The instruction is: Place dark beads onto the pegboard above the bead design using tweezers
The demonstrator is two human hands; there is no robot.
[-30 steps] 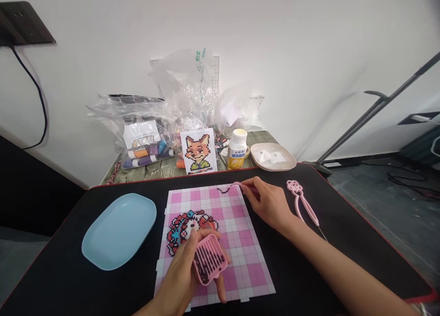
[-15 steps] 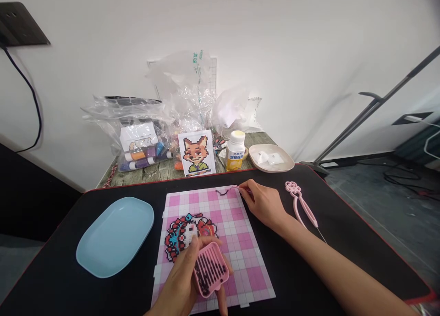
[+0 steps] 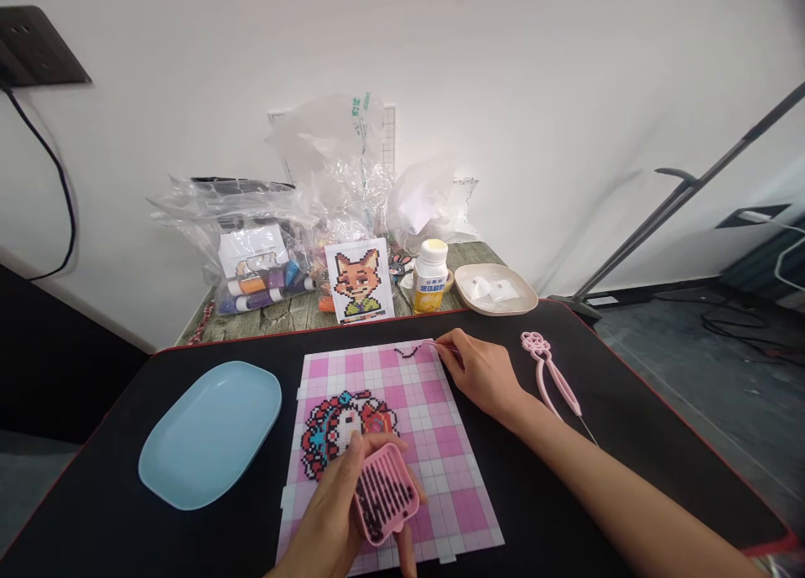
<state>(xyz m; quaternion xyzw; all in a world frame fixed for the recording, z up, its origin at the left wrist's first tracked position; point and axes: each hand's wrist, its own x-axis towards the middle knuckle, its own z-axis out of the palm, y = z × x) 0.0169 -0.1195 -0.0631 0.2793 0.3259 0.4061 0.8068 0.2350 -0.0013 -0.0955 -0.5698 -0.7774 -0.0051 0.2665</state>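
Note:
My left hand (image 3: 333, 502) is closed round a small pink ridged bead tray (image 3: 386, 494), tilted toward me, with dark beads lying in its grooves. Beneath it lies a pegboard (image 3: 469, 511) over a pink-and-white checked pattern. A round bead design (image 3: 318, 435) in red, black, blue and white covers the board's left middle, partly hidden by my left hand. At the board's top right corner, my right hand (image 3: 481, 368) pinches a thin pink tweezer-like tool (image 3: 429, 341). Its tip is near a short wavy line of black beads (image 3: 407, 353).
On the black mat lie a blue tray (image 3: 210, 435) at left and flower-handled pink tweezers (image 3: 553, 372) at right. Behind stand a fox pixel picture (image 3: 360, 280), a yellow-and-white bottle (image 3: 431, 276), a cream dish (image 3: 496, 290) with packets, and plastic bags (image 3: 251, 242) holding bead tubes.
Almost nothing differs. The right hand with the pink tool stays at the board's top right corner, and the left hand holds the bead tray in the same place.

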